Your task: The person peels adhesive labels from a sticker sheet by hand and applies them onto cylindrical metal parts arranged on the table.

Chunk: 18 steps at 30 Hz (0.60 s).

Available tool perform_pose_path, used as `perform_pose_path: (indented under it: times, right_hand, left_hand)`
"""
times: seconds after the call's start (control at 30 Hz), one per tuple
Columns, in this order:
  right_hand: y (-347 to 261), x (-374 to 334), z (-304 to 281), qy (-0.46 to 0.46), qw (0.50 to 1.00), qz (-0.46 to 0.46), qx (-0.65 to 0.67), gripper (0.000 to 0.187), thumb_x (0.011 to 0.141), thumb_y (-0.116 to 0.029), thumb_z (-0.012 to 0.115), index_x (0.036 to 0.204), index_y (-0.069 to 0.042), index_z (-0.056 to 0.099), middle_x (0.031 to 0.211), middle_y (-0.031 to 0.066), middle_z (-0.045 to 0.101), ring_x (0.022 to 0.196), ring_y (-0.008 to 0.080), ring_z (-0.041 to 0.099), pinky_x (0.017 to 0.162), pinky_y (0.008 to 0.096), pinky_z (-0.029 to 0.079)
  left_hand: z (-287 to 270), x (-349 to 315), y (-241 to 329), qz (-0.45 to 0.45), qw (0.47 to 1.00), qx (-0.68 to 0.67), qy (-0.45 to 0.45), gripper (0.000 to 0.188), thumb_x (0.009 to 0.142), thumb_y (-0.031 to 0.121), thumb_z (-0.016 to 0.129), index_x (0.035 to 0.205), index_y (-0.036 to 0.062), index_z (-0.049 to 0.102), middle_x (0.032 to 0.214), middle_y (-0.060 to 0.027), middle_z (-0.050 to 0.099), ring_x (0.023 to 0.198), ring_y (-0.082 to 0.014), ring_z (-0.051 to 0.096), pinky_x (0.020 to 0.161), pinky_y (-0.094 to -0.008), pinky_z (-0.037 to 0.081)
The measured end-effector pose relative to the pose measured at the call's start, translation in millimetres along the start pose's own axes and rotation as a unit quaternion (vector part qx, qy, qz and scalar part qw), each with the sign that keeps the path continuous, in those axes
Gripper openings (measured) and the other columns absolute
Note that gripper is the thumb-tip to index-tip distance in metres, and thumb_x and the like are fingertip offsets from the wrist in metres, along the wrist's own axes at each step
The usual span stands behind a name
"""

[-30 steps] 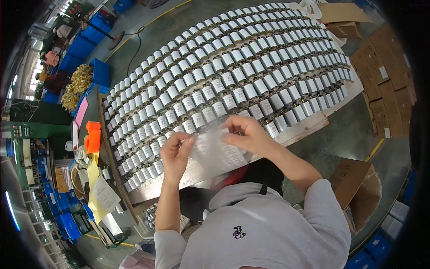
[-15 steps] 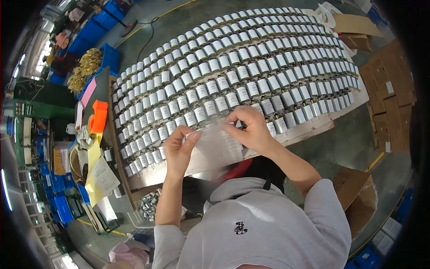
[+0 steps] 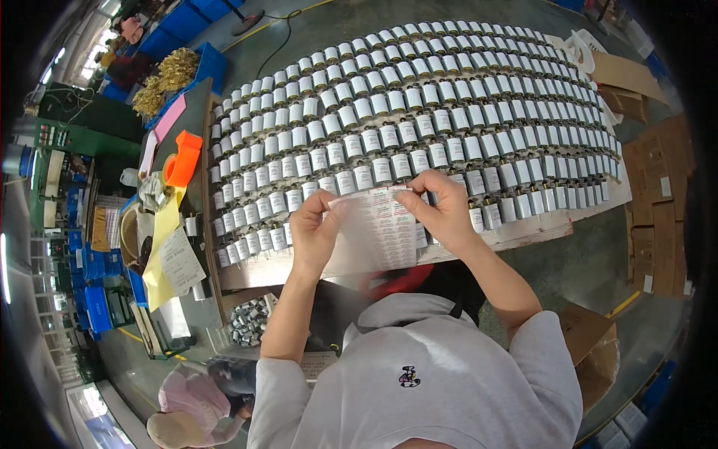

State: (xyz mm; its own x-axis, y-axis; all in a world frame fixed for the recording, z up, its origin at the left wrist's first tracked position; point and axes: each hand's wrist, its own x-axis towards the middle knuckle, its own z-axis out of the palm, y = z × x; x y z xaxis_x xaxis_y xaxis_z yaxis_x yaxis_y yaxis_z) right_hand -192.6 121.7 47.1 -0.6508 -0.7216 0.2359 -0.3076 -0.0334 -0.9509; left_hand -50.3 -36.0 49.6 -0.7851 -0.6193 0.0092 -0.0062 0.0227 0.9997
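Both hands hold a sheet of printed labels (image 3: 387,233) up by its top edge, over the near side of the table. At its upper left corner my left hand (image 3: 314,230) pinches the paper between thumb and fingers. My right hand (image 3: 443,213) is closed on the upper right edge, thumb on the printed face. The sheet's left part is smeared by motion. Beyond and around the hands stand rows of small metal cylinders (image 3: 363,177) with white labels around them; some nearer labels carry printing. My hands and the sheet hide part of the nearest rows.
An orange tape roll (image 3: 181,161), yellow paper (image 3: 158,280) and a printed slip (image 3: 182,262) lie on the left bench. Below it is a bin of small metal parts (image 3: 249,323). Cardboard boxes (image 3: 652,202) stand at the right. Another person (image 3: 191,404) is at the lower left.
The sheet has turned so its printed face shows more clearly, still in both hands. My view has shifted slightly, and the person at the lower left shows more.
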Motion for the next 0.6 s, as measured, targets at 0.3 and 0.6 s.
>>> perform_pose_path:
  times: [0.3, 0.6]
  right_hand:
    - [-7, 6, 26, -0.037, 0.999, 0.017, 0.014, 0.014, 0.077, -0.009, 0.066, 0.073, -0.004, 0.053, 0.067, -0.0002, 0.052, 0.066, 0.0084, 0.048, 0.069, 0.0254, 0.04]
    - [-24, 25, 82, 0.01, 0.97, -0.242, -0.035, 0.02, 0.074, -0.007, 0.068, 0.068, -0.007, 0.05, 0.066, 0.0007, 0.051, 0.063, 0.0162, 0.049, 0.092, 0.0413, 0.034]
  left_hand:
    - [-26, -12, 3, 0.154, 0.971, 0.168, 0.072, 0.026, 0.086, 0.018, 0.062, 0.068, 0.003, 0.051, 0.065, 0.0058, 0.045, 0.059, -0.0031, 0.034, 0.054, -0.0184, 0.028]
    - [-57, -38, 39, -0.001, 0.988, -0.067, 0.136, 0.009, 0.08, 0.006, 0.065, 0.081, 0.0004, 0.058, 0.072, -0.0006, 0.056, 0.068, -0.0088, 0.052, 0.062, -0.0226, 0.041]
